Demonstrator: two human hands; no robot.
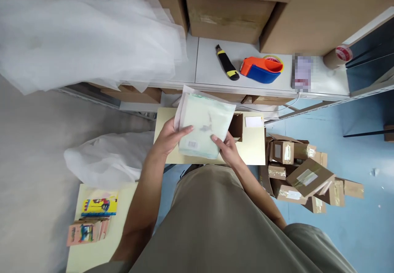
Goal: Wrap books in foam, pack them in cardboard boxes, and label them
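Observation:
A pale green book [203,119] in a translucent white foam sleeve is held up over the small cream table, tilted slightly, with a barcode label near its lower left corner. My left hand [170,137] grips its left edge, thumb lying on the cover. My right hand [227,146] grips the lower right edge with its thumb on top. The fingers beneath the book are hidden. Just behind its right side, an open cardboard box [237,126] stands on the cream table [254,146], near a white label [253,121].
On the shelf [209,66] lie a box cutter [227,63], an orange and blue tape dispenser [261,69] and a tape roll [337,57]. White foam sleeves [92,39] overhang at left. Packed cartons [310,176] are heaped at right. Books [100,204] lie lower left.

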